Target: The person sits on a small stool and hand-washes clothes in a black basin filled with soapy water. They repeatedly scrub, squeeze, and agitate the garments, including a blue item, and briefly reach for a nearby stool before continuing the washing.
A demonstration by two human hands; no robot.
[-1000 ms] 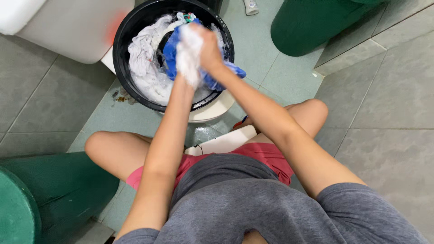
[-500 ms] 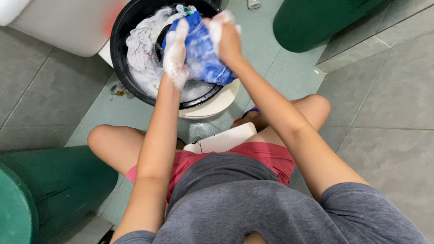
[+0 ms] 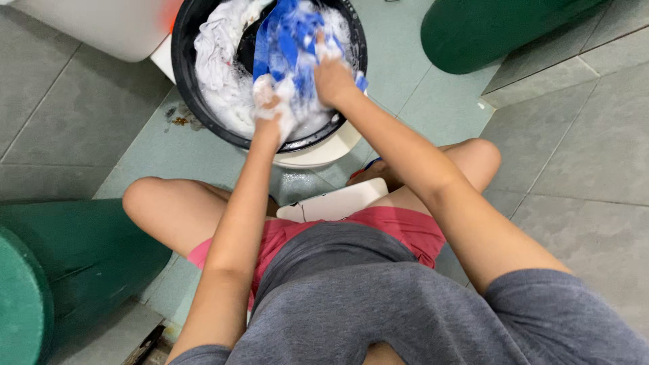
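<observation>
A black round basin (image 3: 184, 81) stands on the tiled floor ahead of my knees, full of suds and wet laundry. My left hand (image 3: 272, 108), coated in white foam, grips the near end of a blue garment (image 3: 289, 37) over the basin. My right hand (image 3: 331, 78) clutches the same blue garment a little farther right. The garment is stretched out away from me, soapy and streaked with white. A pale grey-white cloth (image 3: 216, 44) lies bunched along the basin's left side.
A white basin (image 3: 324, 154) sits under the black one. A green barrel (image 3: 74, 263) stands at my left and another green container (image 3: 493, 30) at upper right. A white appliance (image 3: 101, 23) is at upper left. A white stool edge (image 3: 338, 201) shows between my legs.
Both hands dropped lower into the basin and came closer together. The blue garment, bunched up between them before, is now stretched out away from me.
</observation>
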